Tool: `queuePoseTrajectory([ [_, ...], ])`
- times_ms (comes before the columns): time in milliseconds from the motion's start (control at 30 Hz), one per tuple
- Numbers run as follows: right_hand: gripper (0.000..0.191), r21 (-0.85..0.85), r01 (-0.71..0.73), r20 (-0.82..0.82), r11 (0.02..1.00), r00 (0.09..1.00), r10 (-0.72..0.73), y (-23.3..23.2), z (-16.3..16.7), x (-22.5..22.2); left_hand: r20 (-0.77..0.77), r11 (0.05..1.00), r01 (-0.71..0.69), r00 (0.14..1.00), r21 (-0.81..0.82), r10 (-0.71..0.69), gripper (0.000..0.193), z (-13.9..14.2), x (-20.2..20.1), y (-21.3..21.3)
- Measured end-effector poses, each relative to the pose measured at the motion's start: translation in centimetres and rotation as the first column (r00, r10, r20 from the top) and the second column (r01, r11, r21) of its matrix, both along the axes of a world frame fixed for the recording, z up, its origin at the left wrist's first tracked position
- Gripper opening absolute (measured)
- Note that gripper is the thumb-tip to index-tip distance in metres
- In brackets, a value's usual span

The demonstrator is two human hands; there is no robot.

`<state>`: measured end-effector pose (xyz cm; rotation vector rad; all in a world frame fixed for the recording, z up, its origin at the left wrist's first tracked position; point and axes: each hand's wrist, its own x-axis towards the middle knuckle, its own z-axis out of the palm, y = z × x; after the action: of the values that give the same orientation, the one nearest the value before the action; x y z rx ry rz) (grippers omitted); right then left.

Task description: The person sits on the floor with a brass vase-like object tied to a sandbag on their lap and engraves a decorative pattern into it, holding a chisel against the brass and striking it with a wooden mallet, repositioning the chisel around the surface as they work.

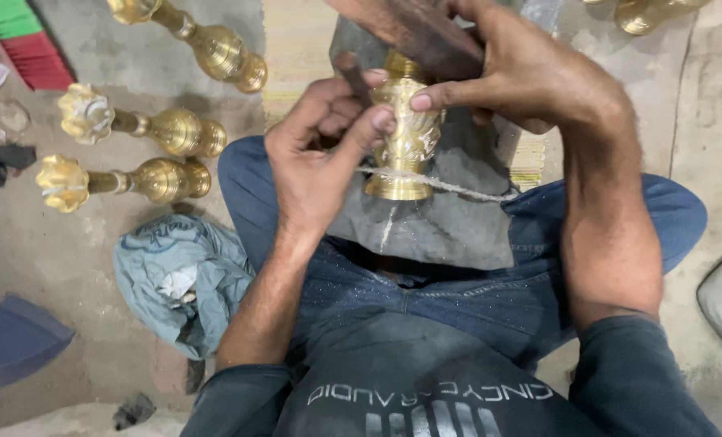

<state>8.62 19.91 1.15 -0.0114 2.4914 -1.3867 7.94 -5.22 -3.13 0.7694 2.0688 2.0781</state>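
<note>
While the brass fitting (405, 133) is standing upright on the grey cloth (450, 218), I am seeing the left hand (316, 158) curling closed on its left side; the right hand (490, 73) is pinching its top, thumb touching.

Gleaming gold on the embossed, leaf-patterned brass vase piece (405, 133) at centre. Same gold on three fluted brass lamp stands (126, 180) far left. Dark blue denim jeans (474, 283); grey cloth (450, 218) over the lap. Pale teal crumpled rag (179, 275) near left. Green and red striped stack (25, 40) far left.
</note>
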Motion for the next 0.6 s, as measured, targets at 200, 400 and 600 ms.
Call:
queuePoseTrajectory([
  [200,0.047,0.049,0.175,-0.316,0.983,0.937,-0.151,0.6,-1.6,1.3,-0.346,0.974,0.062,0.928,-0.217,-0.136,0.034,1.2,-1.2,1.4],
  [400,0.029,0.506,0.405,-0.692,0.761,0.718,0.077,2.7,-0.9,3.5,-0.243,0.954,0.262,0.925,-0.147,-0.291,0.028,2.1,-2.5,1.4],
  [600,0.027,0.35,0.523,-0.778,0.777,0.625,-0.071,3.2,-0.9,6.3,-0.348,0.944,0.192,0.895,-0.268,-0.28,0.032,2.3,-2.6,1.5],
])
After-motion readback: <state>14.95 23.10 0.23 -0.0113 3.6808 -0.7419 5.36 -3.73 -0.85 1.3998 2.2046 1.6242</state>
